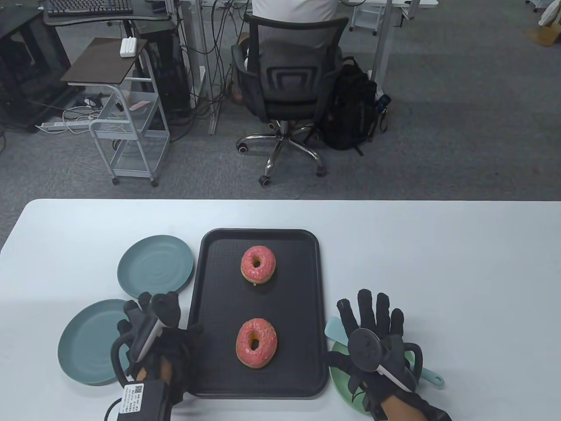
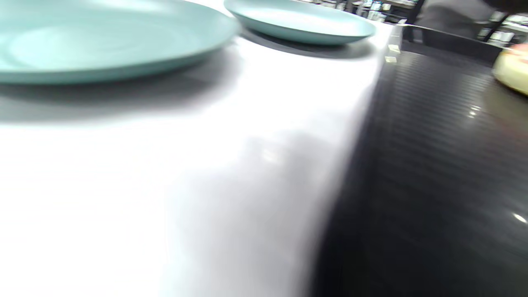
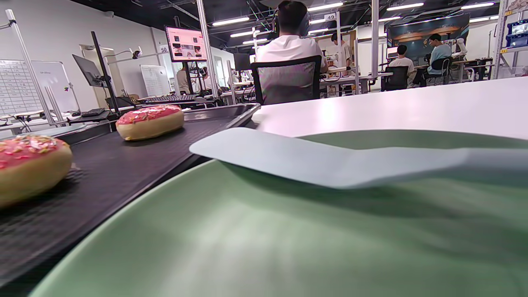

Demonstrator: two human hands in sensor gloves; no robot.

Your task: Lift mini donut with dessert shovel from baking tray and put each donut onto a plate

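Note:
Two pink-iced donuts lie on the black baking tray [image 1: 219, 272], one far [image 1: 258, 264] and one near [image 1: 257, 343]. The light blue dessert shovel [image 1: 336, 330] lies across a green plate [image 1: 342, 386] right of the tray. My right hand [image 1: 372, 307] hovers over the shovel with fingers spread and straight, holding nothing. My left hand [image 1: 149, 315] sits at the tray's left edge with its thumb by the rim, gripping nothing. The right wrist view shows the shovel blade [image 3: 309, 159] on the green plate [image 3: 247, 239] and both donuts [image 3: 150, 121] [image 3: 29, 165].
Two teal plates stand left of the tray, one far [image 1: 155, 265] and one near [image 1: 87, 342], and both appear in the left wrist view [image 2: 301, 20] [image 2: 103, 41]. Beyond the white table a person sits in an office chair [image 1: 289, 83].

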